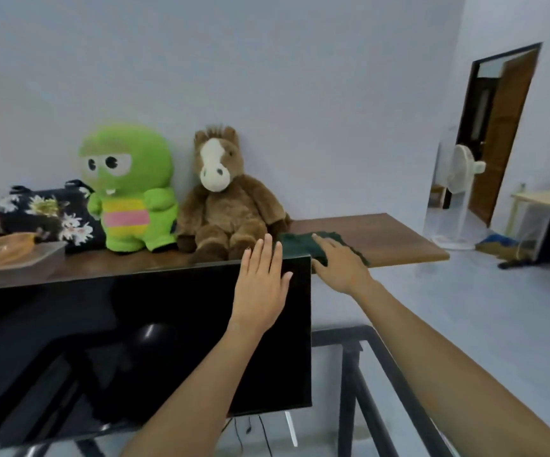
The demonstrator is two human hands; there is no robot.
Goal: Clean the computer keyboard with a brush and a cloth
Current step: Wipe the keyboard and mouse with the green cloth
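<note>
No readable text, labels or numbers anywhere

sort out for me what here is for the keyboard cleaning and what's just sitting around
For the job:
dark green cloth, right hand resting on it
left hand, open, in front of the monitor's top corner

Lying about:
black monitor
green plush
brown horse plush
floral bag
standing fan

No keyboard or brush in view.

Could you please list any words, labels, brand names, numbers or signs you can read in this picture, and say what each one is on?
None: no text can be read in this view.
The dark monitor shows only reflections, no brand mark.
The green plush, brown horse plush and floral bag carry patterns, not lettering.
The dark green cloth under the right hand is plain.
</note>
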